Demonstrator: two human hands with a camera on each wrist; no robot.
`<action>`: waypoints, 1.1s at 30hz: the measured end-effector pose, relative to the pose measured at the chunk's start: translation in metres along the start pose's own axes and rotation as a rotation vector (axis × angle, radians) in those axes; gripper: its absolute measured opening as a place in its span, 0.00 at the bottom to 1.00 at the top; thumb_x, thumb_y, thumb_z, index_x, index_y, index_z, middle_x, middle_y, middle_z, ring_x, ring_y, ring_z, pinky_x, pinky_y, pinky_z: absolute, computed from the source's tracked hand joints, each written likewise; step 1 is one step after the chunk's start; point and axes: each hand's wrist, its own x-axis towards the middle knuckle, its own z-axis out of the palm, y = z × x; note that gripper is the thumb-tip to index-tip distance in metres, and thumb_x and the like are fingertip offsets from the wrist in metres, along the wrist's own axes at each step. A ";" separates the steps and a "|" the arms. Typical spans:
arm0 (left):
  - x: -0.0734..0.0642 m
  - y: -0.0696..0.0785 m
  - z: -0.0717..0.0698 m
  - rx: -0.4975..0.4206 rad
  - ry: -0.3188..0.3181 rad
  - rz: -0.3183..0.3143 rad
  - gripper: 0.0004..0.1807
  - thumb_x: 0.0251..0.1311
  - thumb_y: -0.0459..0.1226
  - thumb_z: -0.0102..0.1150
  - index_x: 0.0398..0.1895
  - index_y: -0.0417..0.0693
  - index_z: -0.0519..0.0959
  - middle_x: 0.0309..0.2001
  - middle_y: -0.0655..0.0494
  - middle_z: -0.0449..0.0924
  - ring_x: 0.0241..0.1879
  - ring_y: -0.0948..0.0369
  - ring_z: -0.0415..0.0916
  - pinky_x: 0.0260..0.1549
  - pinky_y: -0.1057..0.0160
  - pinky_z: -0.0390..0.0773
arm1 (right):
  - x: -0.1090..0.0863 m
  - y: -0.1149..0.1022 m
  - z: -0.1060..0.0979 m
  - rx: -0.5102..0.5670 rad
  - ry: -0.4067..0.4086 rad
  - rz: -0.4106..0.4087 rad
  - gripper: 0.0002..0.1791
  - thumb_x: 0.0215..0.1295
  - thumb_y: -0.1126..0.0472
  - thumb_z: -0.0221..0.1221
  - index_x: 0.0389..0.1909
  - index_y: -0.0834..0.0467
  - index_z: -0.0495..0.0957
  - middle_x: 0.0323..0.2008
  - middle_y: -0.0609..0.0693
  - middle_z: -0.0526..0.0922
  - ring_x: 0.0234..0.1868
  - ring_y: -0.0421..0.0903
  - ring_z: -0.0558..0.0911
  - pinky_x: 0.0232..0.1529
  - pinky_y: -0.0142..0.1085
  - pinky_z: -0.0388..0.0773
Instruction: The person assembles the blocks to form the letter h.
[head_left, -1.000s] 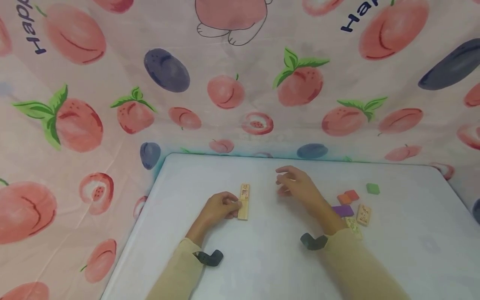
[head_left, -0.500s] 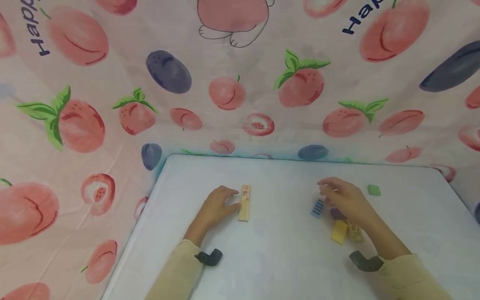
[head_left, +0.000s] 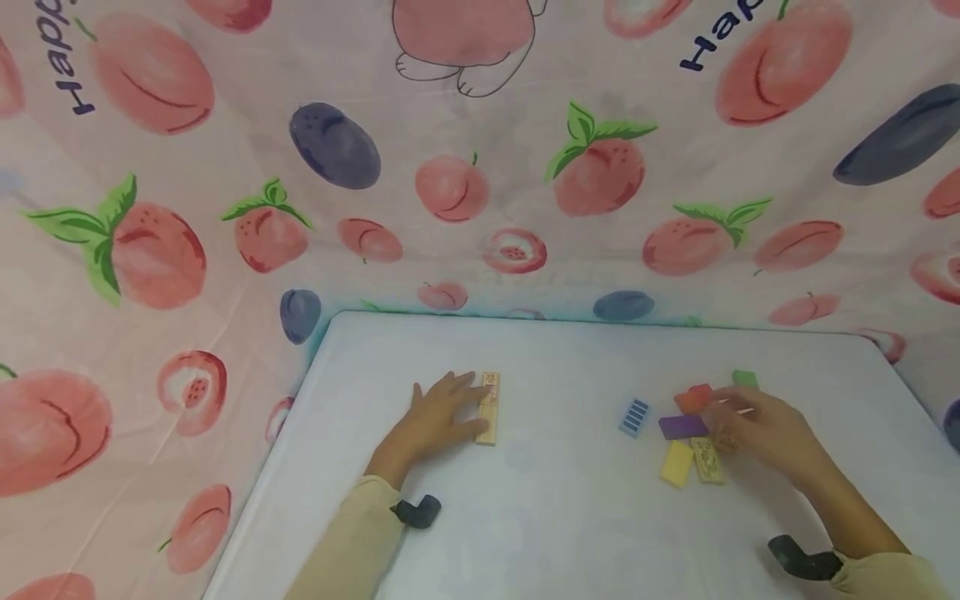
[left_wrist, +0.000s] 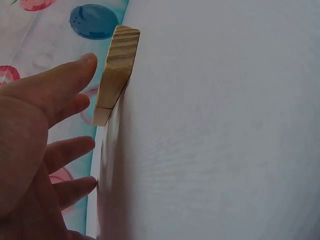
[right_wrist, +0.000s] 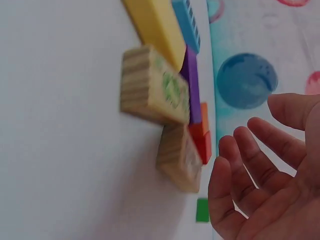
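My left hand (head_left: 438,417) spreads its fingers at the left side of two wooden domino-like blocks laid end to end. The far one, a printed block (head_left: 491,380), has a fingertip over it; the near one is a plain wooden block (head_left: 487,432). In the left wrist view, the fingers stand around the row's side without gripping the wood (left_wrist: 117,65). My right hand (head_left: 776,433) hovers over the loose blocks at the right, fingers loosely bent and holding nothing. Under it lies a printed wooden block (right_wrist: 180,160), partly covered in the head view. Beside that is a green-printed wooden block (head_left: 707,461).
Around the right hand lie a purple block (head_left: 682,427), a yellow block (head_left: 677,464), a blue striped block (head_left: 633,417), a red and orange pair (head_left: 693,398) and a green block (head_left: 745,379). A fruit-print cloth (head_left: 480,125) rises behind the white table (head_left: 562,500).
My right hand has swept rightward from mid-table to the loose blocks, uncovering the blue and yellow ones. The left hand has let go of the wooden row and spread its fingers.
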 end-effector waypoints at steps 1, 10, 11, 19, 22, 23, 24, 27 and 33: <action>0.000 0.000 0.000 0.000 -0.006 0.001 0.32 0.68 0.60 0.58 0.74 0.72 0.68 0.81 0.60 0.56 0.82 0.49 0.44 0.72 0.27 0.34 | -0.001 0.005 0.000 -0.006 0.003 0.004 0.35 0.77 0.37 0.50 0.68 0.61 0.71 0.63 0.70 0.75 0.58 0.68 0.77 0.43 0.53 0.84; -0.003 0.000 -0.001 0.013 -0.031 -0.019 0.33 0.66 0.62 0.57 0.75 0.77 0.66 0.82 0.57 0.52 0.83 0.47 0.37 0.69 0.23 0.28 | 0.001 0.036 -0.002 0.045 -0.056 0.101 0.42 0.75 0.33 0.50 0.72 0.65 0.65 0.62 0.72 0.75 0.57 0.66 0.78 0.44 0.49 0.84; -0.004 0.000 -0.001 0.017 -0.030 -0.024 0.33 0.66 0.62 0.57 0.75 0.77 0.66 0.82 0.57 0.51 0.83 0.47 0.36 0.68 0.22 0.28 | 0.001 0.038 -0.003 0.056 -0.064 0.114 0.43 0.74 0.33 0.50 0.72 0.65 0.64 0.63 0.73 0.73 0.57 0.66 0.77 0.45 0.49 0.84; -0.006 0.000 -0.003 0.024 -0.041 -0.025 0.34 0.66 0.63 0.57 0.75 0.79 0.64 0.83 0.55 0.48 0.83 0.44 0.33 0.64 0.19 0.25 | 0.009 0.050 -0.009 0.098 -0.153 0.237 0.56 0.66 0.24 0.51 0.77 0.64 0.55 0.66 0.74 0.68 0.59 0.66 0.75 0.50 0.54 0.81; -0.006 -0.001 -0.003 0.025 -0.038 -0.023 0.34 0.66 0.63 0.58 0.75 0.79 0.65 0.83 0.55 0.48 0.83 0.44 0.33 0.65 0.19 0.26 | 0.012 0.053 -0.011 0.133 -0.205 0.282 0.59 0.63 0.23 0.53 0.78 0.64 0.54 0.70 0.75 0.62 0.65 0.72 0.68 0.55 0.64 0.74; -0.006 -0.002 -0.002 0.026 -0.036 -0.022 0.34 0.65 0.63 0.58 0.75 0.79 0.65 0.83 0.55 0.48 0.83 0.44 0.33 0.64 0.19 0.26 | 0.012 0.053 -0.012 0.141 -0.219 0.291 0.59 0.62 0.23 0.54 0.78 0.64 0.54 0.71 0.75 0.61 0.66 0.73 0.65 0.57 0.66 0.72; -0.005 -0.003 -0.001 0.025 -0.033 -0.020 0.34 0.65 0.63 0.58 0.75 0.79 0.65 0.83 0.55 0.49 0.83 0.44 0.33 0.64 0.19 0.26 | 0.013 0.054 -0.013 0.147 -0.227 0.294 0.59 0.62 0.23 0.55 0.77 0.64 0.54 0.71 0.75 0.61 0.67 0.73 0.64 0.58 0.68 0.70; -0.005 -0.004 0.000 0.017 -0.029 -0.018 0.34 0.65 0.63 0.58 0.75 0.80 0.65 0.83 0.55 0.49 0.83 0.44 0.34 0.64 0.19 0.26 | 0.014 0.056 -0.014 0.151 -0.234 0.287 0.56 0.62 0.26 0.58 0.76 0.64 0.58 0.65 0.72 0.68 0.63 0.70 0.67 0.56 0.67 0.70; -0.003 -0.004 0.000 0.020 -0.035 -0.024 0.36 0.64 0.64 0.58 0.75 0.81 0.64 0.83 0.57 0.48 0.83 0.45 0.33 0.65 0.19 0.26 | 0.015 0.057 -0.013 0.137 -0.197 0.278 0.52 0.62 0.32 0.64 0.73 0.66 0.62 0.49 0.60 0.78 0.54 0.61 0.71 0.53 0.61 0.71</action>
